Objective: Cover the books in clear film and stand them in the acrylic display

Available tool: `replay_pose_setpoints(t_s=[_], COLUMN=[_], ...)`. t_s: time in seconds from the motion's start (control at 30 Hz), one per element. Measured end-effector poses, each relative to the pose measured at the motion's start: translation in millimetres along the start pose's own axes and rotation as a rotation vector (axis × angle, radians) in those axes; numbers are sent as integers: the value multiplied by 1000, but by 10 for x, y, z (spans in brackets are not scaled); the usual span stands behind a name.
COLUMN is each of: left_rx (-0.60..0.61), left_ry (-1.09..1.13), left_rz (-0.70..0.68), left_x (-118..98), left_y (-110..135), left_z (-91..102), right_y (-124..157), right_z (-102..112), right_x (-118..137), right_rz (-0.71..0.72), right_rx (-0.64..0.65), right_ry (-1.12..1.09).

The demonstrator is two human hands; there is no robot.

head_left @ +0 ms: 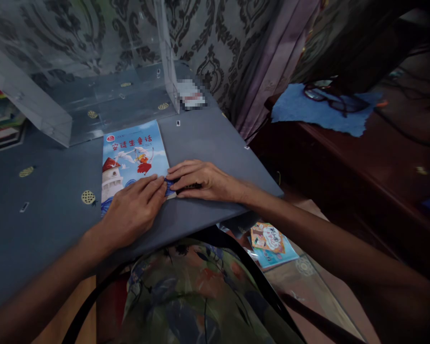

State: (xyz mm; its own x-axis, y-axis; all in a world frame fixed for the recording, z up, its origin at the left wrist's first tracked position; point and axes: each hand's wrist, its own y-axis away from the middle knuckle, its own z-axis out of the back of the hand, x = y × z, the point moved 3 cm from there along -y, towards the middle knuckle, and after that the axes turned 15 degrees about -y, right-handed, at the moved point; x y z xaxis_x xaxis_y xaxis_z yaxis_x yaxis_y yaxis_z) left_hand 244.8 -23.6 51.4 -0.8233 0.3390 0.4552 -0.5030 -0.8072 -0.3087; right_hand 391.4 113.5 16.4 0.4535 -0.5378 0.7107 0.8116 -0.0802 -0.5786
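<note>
A blue children's book (134,143) with red Chinese characters, a tower and a red-dressed figure on its cover lies closed on the grey patterned table. My left hand (134,205) rests flat over the lower part of the cover, its fingers stretched toward the right edge. From the right, my right hand (204,181) reaches the book's lower right edge, with fingers apart and fingertips touching the cover there. The fingertips of the two hands nearly meet. My left hand hides the bottom of the cover.
A clear acrylic stand (170,62) rises behind the book, with stacked books (3,119) at far left. A blurred small item (191,94) lies at the back. Glasses (335,98) rest on a blue cloth (294,107) at right. More books (272,243) lie below the table edge.
</note>
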Motion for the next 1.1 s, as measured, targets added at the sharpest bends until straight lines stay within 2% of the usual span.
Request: replay_pose_setpoints(t_s=[0.2,0.57,0.87,1.1], left_rx=[36,-4,32,13], left_ry=[24,-22,-19,-4], left_rz=[23,-13,-9,-11], left_x=[8,3,9,6], left_y=[13,-20,-7,-12], left_z=[-15,26,12,18], right_y=[-7,-3,-3,-7], right_z=[0,11,13,17], right_x=[8,9,5,15], right_rz=[-17,-21,-46,-19], right_rx=[-5,-6,13,-2], right_ry=[-3,-30,-22,-38])
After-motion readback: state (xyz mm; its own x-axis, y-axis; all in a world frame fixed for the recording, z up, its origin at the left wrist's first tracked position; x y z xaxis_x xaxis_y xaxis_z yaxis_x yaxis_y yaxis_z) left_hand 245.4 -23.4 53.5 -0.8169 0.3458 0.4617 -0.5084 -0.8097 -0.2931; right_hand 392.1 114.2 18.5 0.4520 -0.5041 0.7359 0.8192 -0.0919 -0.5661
